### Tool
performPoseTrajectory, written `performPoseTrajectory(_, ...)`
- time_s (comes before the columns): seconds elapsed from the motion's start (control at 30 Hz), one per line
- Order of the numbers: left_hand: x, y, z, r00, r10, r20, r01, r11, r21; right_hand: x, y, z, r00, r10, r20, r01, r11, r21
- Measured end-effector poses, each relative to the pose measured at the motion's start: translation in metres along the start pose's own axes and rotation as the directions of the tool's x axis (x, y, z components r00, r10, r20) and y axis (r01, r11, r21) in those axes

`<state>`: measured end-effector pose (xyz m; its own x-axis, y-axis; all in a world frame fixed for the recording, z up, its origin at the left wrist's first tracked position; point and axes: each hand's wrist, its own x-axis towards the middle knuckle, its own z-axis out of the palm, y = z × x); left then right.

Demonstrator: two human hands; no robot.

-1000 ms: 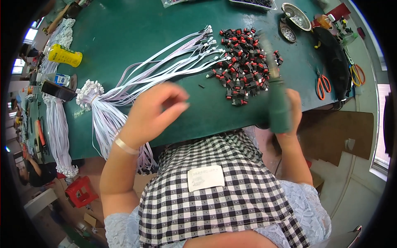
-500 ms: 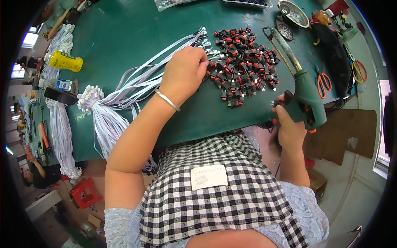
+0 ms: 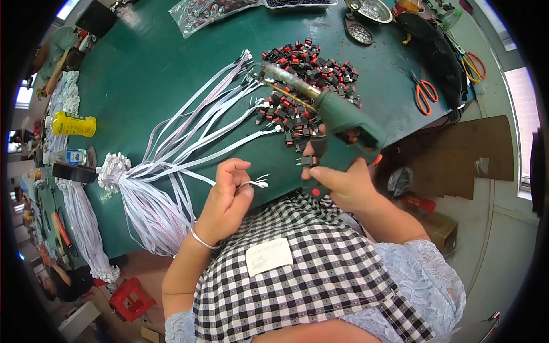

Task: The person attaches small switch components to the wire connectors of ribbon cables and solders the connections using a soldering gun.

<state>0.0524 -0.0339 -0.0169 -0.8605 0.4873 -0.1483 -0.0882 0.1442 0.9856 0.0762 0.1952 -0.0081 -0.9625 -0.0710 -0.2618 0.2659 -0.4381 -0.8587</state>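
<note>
Head view of 2 bare hands working at the near edge of a green table. The left hand, near and left of centre, has its thumb and forefinger closed on 1 flat white cable, close to its end; the split wire tips project to the right of the fingertips. The right hand is closed around a green soldering gun, its fingers partly hidden by the handle. The same hand pinches 1 small black switch between thumb and finger, with metal prongs facing left toward the cable end. The switch and the wire tips are near each other but apart. The gun's metal barrel points far and left, across a pile of black-and-red switches. To the left lies a tied bundle of white cables, with white plugs gathered at its left end and several loose ends fanned toward the pile. On the far side are a clear bag, a metal bowl and a small dish. Orange-handled scissors lie at the right; a yellow bottle stands at the left.
</note>
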Motion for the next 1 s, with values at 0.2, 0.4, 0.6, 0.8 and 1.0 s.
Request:
performPoseTrajectory(0.2, 0.008, 0.023, 0.006, 0.96, 0.274, 0.056, -0.27, 0.859, 0.434, -0.006, 0.007, 0.016, 0.997, -0.064, 0.038, 0.068, 0.992, -0.109)
performPoseTrajectory(0.4, 0.006, 0.02, 0.002, 0.987, 0.16, -0.029, -0.14, 0.925, 0.354, -0.004, 0.007, 0.017, 0.976, -0.13, 0.177, 0.162, 0.971, -0.178)
performPoseTrajectory(0.6, 0.011, 0.032, 0.004, 0.952, -0.301, 0.053, 0.306, 0.935, -0.182, 0.001, 0.009, 0.02, 0.997, 0.083, 0.001, -0.082, 0.99, -0.117)
performPoseTrajectory(0.8, 0.014, 0.031, 0.003, 0.941, -0.326, 0.085, 0.337, 0.914, -0.227, 0.006, 0.007, 0.025, 0.997, 0.072, -0.006, -0.072, 0.992, -0.108)
performPoseTrajectory(1.0, 0.016, 0.032, 0.004, 0.95, -0.307, 0.058, 0.312, 0.917, -0.251, 0.006, 0.01, 0.022, 0.996, 0.086, 0.017, -0.084, 0.994, -0.073)
